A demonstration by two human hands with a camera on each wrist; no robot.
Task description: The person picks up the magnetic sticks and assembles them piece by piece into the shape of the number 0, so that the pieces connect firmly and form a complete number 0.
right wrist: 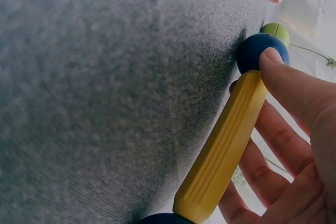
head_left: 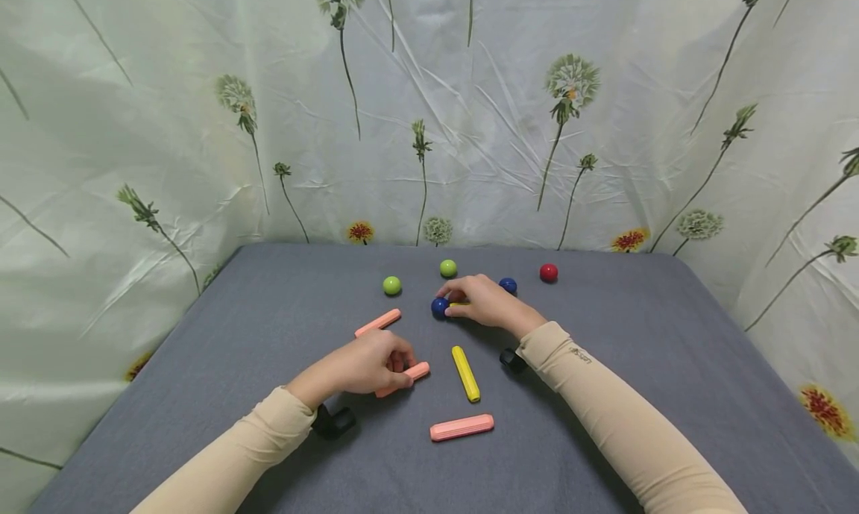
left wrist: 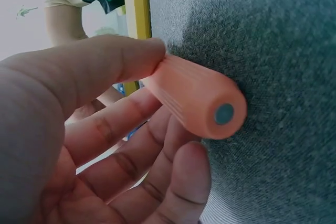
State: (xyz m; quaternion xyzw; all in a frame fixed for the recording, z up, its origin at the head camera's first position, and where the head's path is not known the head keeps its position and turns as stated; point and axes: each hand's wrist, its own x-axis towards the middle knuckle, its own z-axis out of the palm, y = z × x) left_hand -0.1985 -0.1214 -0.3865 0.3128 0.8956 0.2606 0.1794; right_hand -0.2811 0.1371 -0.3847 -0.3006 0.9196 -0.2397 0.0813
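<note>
My left hand (head_left: 376, 361) pinches a salmon-pink ridged rod (head_left: 420, 371) between thumb and fingers, low over the grey cloth. In the left wrist view, the rod's near end shows a round metal disc. My right hand (head_left: 486, 301) pinches a dark blue ball (head_left: 439, 307) between thumb and fingertips. A yellow ridged rod (right wrist: 220, 145) runs from that ball, and a second blue ball (head_left: 508, 285) sits at its other end. Most of this rod is hidden behind the right hand in the head view.
Another yellow rod (head_left: 466, 374) lies between the hands. One pink rod (head_left: 461, 427) is nearer, and another (head_left: 378, 323) lies beyond the left hand. Green balls (head_left: 392, 285) (head_left: 448, 268) and a red ball (head_left: 549, 272) sit toward the back, before a flowered curtain (head_left: 483, 126).
</note>
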